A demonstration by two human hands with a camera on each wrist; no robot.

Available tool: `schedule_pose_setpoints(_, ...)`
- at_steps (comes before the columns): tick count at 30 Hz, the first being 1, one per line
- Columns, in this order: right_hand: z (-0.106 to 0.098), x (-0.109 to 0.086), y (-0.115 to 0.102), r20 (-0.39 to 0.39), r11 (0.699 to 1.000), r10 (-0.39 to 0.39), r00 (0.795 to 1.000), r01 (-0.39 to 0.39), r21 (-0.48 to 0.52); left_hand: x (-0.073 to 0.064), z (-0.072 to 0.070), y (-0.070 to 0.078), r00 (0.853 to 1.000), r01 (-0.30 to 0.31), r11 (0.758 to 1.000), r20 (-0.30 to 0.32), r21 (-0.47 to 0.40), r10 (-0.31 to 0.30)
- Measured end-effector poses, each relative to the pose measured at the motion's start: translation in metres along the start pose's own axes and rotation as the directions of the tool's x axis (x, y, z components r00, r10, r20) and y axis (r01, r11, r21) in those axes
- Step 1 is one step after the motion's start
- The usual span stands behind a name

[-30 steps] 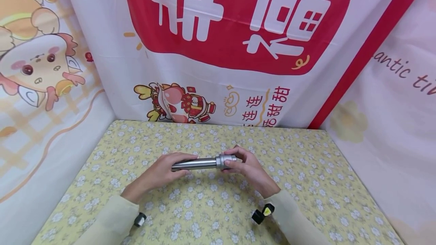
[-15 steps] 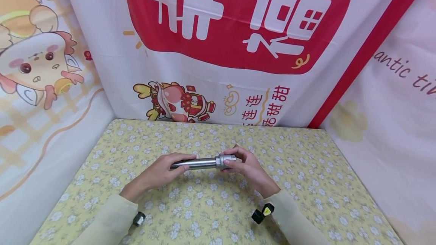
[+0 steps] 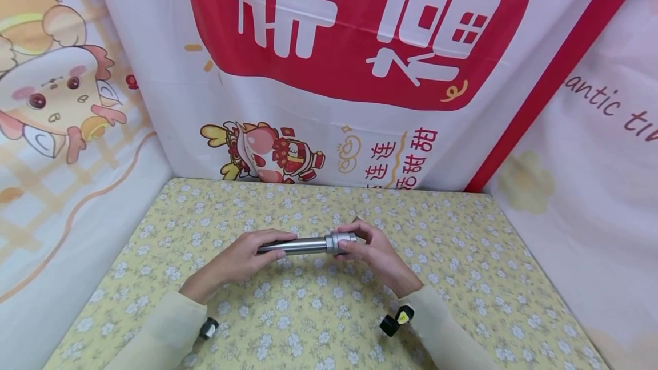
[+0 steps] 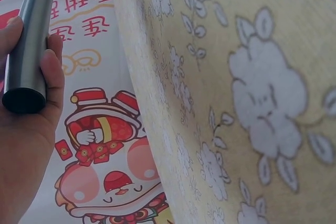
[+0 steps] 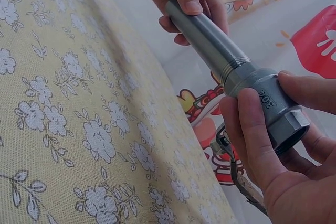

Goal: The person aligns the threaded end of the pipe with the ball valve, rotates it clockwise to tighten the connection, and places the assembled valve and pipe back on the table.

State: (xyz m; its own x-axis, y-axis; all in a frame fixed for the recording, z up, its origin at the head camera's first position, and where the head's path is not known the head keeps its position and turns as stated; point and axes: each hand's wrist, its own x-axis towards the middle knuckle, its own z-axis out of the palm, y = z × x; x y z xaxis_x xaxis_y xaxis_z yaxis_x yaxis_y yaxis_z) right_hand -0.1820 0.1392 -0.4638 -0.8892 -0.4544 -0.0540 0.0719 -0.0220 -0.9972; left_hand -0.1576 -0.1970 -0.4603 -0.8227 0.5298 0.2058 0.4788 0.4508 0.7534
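Observation:
A steel pipe (image 3: 307, 246) runs sideways in the head view, its right end screwed into a ball valve (image 5: 265, 100) marked 304. My left hand (image 3: 244, 257) grips the pipe's far-left part, fingers on one side and thumb on the other. In the left wrist view that end of the pipe (image 4: 32, 45) looks dark inside. My right hand (image 3: 379, 251) holds the valve body between thumb and fingers. Some thread still shows where pipe meets valve. The valve's lever handle (image 5: 239, 177) sticks out below the right fingers in the right wrist view.
A yellow floral cloth (image 3: 329, 324) covers the table beneath both hands. Printed white curtains stand behind it (image 3: 169, 101) and on both sides. Each wrist wears a small black camera mount, such as the right mount (image 3: 396, 322).
The left thumb, lower and off the pipe's side a second ago, now lies against the pipe. The right hand keeps its hold on the valve, nearly still.

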Motion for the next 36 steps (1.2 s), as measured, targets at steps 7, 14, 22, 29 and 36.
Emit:
schedule_pose_setpoints(7,-0.0002,0.0003,-0.0009,0.005,1.0,0.003,1.0,-0.004,0.006,-0.0001,0.001,-0.0011,1.0,-0.017,1.0,-0.009,0.009,0.017)
schedule_pose_setpoints(14,0.0008,0.0,-0.0023,-0.008,1.0,0.016,1.0,-0.016,-0.011,-0.0007,0.0031,-0.0014,0.999,-0.04,0.999,-0.023,0.013,0.04)
schedule_pose_setpoints(22,0.0003,-0.0005,-0.0021,-0.004,1.0,0.01,1.0,-0.01,-0.02,-0.0015,0.0046,-0.0003,0.997,-0.07,0.998,-0.04,0.002,0.07)
schedule_pose_setpoints(29,0.0,-0.0014,-0.0007,-0.003,1.0,0.012,1.0,-0.012,-0.012,-0.0018,0.0067,-0.0024,0.993,-0.103,0.995,-0.056,0.018,0.104)
schedule_pose_setpoints(36,-0.0002,-0.0015,-0.0006,0.01,1.0,0.009,1.0,-0.009,0.003,-0.0022,0.0065,-0.0005,0.992,-0.101,0.994,-0.066,0.05,0.104)
